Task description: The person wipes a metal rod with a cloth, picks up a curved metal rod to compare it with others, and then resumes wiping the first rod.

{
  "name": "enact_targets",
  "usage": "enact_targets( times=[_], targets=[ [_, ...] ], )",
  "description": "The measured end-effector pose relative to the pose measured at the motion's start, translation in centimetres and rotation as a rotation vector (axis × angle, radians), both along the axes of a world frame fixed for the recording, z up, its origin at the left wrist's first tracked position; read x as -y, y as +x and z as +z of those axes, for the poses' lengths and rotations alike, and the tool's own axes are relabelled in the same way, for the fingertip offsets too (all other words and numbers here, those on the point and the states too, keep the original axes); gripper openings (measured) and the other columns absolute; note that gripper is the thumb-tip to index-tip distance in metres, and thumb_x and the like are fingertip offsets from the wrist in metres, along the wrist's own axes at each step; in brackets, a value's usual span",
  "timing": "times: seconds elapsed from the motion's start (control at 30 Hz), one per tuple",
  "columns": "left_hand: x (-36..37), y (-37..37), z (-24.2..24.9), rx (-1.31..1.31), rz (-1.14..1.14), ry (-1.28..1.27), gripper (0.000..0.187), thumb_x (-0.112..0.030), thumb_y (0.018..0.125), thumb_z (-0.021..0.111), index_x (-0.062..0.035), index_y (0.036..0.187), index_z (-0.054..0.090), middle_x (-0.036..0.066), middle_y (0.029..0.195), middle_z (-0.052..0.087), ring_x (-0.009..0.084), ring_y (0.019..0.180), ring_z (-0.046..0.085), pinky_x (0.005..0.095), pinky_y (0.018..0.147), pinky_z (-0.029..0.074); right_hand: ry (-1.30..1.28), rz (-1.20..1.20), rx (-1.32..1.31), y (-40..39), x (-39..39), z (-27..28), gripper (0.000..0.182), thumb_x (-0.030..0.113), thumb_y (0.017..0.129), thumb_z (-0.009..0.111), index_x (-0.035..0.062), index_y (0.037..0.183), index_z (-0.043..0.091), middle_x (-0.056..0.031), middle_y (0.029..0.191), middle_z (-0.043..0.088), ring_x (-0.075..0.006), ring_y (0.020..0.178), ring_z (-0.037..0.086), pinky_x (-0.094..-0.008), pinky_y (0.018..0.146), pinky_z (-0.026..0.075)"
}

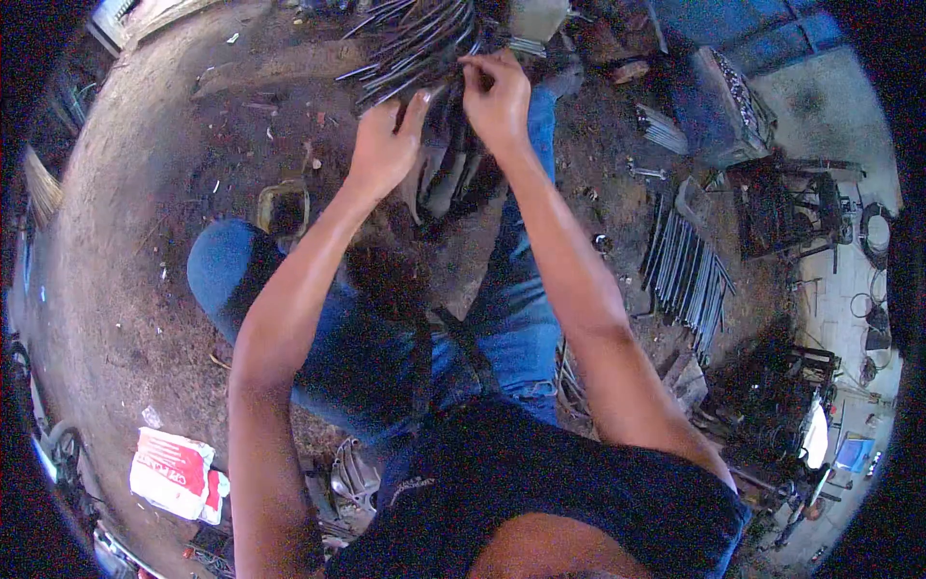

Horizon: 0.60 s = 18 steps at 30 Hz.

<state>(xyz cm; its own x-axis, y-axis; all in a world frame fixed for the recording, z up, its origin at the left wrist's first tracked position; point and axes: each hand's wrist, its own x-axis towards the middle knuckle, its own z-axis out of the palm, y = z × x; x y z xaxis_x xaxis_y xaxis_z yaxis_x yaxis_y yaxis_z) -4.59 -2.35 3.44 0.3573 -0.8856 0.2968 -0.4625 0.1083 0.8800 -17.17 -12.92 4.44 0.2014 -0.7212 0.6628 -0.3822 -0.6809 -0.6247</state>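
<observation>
1. Dark blue shirt (540, 482) and blue denim jeans (367, 357) sit closest, above the dirt floor (125, 241).
2. Right hand (497, 96) fingers pinch the bundle of thin dark metal rods (415, 43).
3. Left hand (386, 150) fingers, spread, touch the bundle's underside.

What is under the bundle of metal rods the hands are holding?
Under the bundle of rods lie dirt ground and dark metal pieces. Both hands, left and right, hide the rest.

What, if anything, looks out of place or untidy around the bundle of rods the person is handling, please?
The thin metal rods under the left hand and right hand splay out unevenly rather than lying parallel. A red-and-white bag lies crumpled on the dirt floor, and another stack of rods lies loose among scrap to the right.
</observation>
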Motion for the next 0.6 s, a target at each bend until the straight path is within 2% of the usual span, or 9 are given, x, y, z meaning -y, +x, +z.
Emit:
enact_targets(
  times=[0.1, 0.13, 0.2, 0.23, 0.33, 0.37, 0.47, 0.5, 0.6],
  targets=[
    [-0.6, -0.3, 0.7, 0.056, -0.011, -0.145, 0.033, -0.026, 0.093, 0.053, 0.003, 0.078, 0.058, 0.018, 0.059, 0.052, 0.0229, 0.053, 0.046, 0.0392, 0.054, 0.036, -0.142, 0.088, -0.068, -0.4, -3.4, 1.9, 0.013, -0.002, 0.071, 0.062, 0.0016, 0.081, 0.068, -0.0157, 0.073, 0.059, -0.031, 0.074, 0.06, -0.0373, 0.07, 0.049],
    [-0.7, -0.6, 0.3, 0.045, -0.018, -0.131, 0.033, -0.026, 0.093, 0.053, 0.003, 0.078, 0.058, 0.018, 0.059, 0.052, 0.0229, 0.053, 0.046, 0.0392, 0.054, 0.036, -0.13, 0.029, -0.058, -0.7, -1.9, 1.5, 0.012, 0.0, 0.07, 0.063, 0.0011, 0.081, 0.068, -0.0163, 0.073, 0.059, -0.0323, 0.074, 0.059, -0.0376, 0.069, 0.049],
    [-0.3, -0.8, 0.1, 0.059, -0.015, 0.018, 0.042, -0.028, 0.092, 0.054, 0.0056, 0.067, 0.054, 0.021, 0.054, 0.048, 0.0205, 0.047, 0.038, 0.04, 0.048, 0.035, 0.068, -0.073, -0.034, -1.4, 2.4, -1.1, 0.013, 0.002, 0.07, 0.063, 0.0018, 0.082, 0.068, -0.017, 0.075, 0.059, -0.0336, 0.074, 0.059, -0.0382, 0.068, 0.048],
    [-0.2, -1.2, 0.3, -0.002, -0.021, -0.068, 0.045, -0.029, 0.092, 0.054, 0.006, 0.064, 0.053, 0.021, 0.053, 0.047, 0.0185, 0.045, 0.036, 0.0393, 0.047, 0.034, -0.016, -0.087, -0.086, -1.2, 1.5, -0.7, 0.014, 0.002, 0.071, 0.062, 0.0032, 0.083, 0.069, -0.0177, 0.077, 0.06, -0.0345, 0.075, 0.059, -0.0384, 0.069, 0.048],
    [-0.2, -0.2, 0.3, 0.027, -0.018, -0.053, 0.045, -0.03, 0.092, 0.053, 0.0063, 0.064, 0.054, 0.022, 0.054, 0.047, 0.0184, 0.045, 0.037, 0.0394, 0.047, 0.034, -0.095, 0.117, -0.075, -0.6, -4.0, 2.0, 0.014, 0.0, 0.071, 0.061, 0.0031, 0.082, 0.068, -0.0173, 0.076, 0.058, -0.0329, 0.075, 0.059, -0.0372, 0.069, 0.048],
    [-0.2, -0.1, 0.4, 0.083, -0.019, 0.044, 0.036, -0.028, 0.093, 0.053, 0.0032, 0.077, 0.058, 0.023, 0.062, 0.052, 0.036, 0.051, 0.047, 0.0418, 0.051, 0.035, -0.095, 0.112, -0.061, -0.5, -4.4, 1.9, 0.014, -0.001, 0.071, 0.061, 0.0031, 0.082, 0.068, -0.0162, 0.075, 0.058, -0.0322, 0.074, 0.059, -0.037, 0.068, 0.047],
    [0.0, -0.9, -0.5, 0.112, 0.006, 0.111, 0.036, -0.029, 0.093, 0.052, 0.0032, 0.08, 0.06, 0.023, 0.064, 0.054, 0.0365, 0.055, 0.05, 0.0419, 0.054, 0.038, 0.119, -0.137, -0.035, -1.4, 2.0, -1.5, 0.013, 0.0, 0.07, 0.062, 0.0024, 0.081, 0.069, -0.0196, 0.075, 0.062, -0.0352, 0.077, 0.06, -0.0392, 0.073, 0.049],
    [0.0, -1.0, -0.4, 0.121, -0.001, 0.104, 0.036, -0.029, 0.093, 0.052, 0.0032, 0.08, 0.06, 0.023, 0.064, 0.054, 0.0365, 0.055, 0.05, 0.0419, 0.054, 0.038, -0.008, -0.11, -0.001, -1.5, 2.1, -1.9, 0.013, 0.001, 0.069, 0.063, 0.0021, 0.081, 0.069, -0.0208, 0.075, 0.063, -0.0368, 0.078, 0.06, -0.04, 0.074, 0.049],
    [-0.1, -0.3, -0.7, 0.132, 0.012, -0.03, 0.035, -0.028, 0.094, 0.051, 0.0028, 0.08, 0.06, 0.023, 0.068, 0.056, 0.0372, 0.061, 0.053, 0.041, 0.059, 0.04, -0.043, 0.067, 0.026, -0.8, -3.0, 1.1, 0.014, 0.002, 0.07, 0.062, 0.0026, 0.082, 0.069, -0.0196, 0.075, 0.063, -0.0368, 0.077, 0.059, -0.0391, 0.074, 0.049]
  ],
)
